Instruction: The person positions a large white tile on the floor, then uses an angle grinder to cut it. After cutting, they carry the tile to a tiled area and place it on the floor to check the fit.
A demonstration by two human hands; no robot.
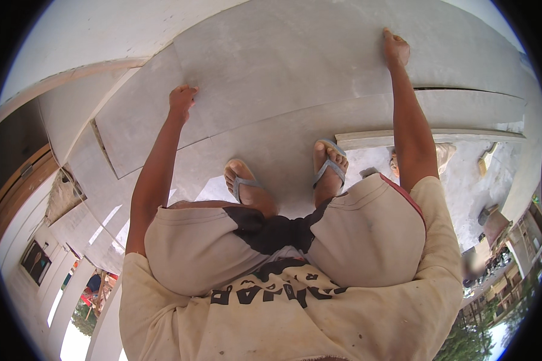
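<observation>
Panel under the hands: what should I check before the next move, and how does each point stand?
1. Left hand within the panel's outline: ok.
2. Right hand within it too: ok, set farther forward than the left.
3. Both hands free of anything thin: cannot tell, fingers curled.
4. Feet behind the seam: ok.
5. Right-hand joint closed: not ok, a dark gap shows.

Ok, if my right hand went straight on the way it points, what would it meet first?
Your right hand would probably meet the grey panel first; whether it already touches it is unclear.
</observation>
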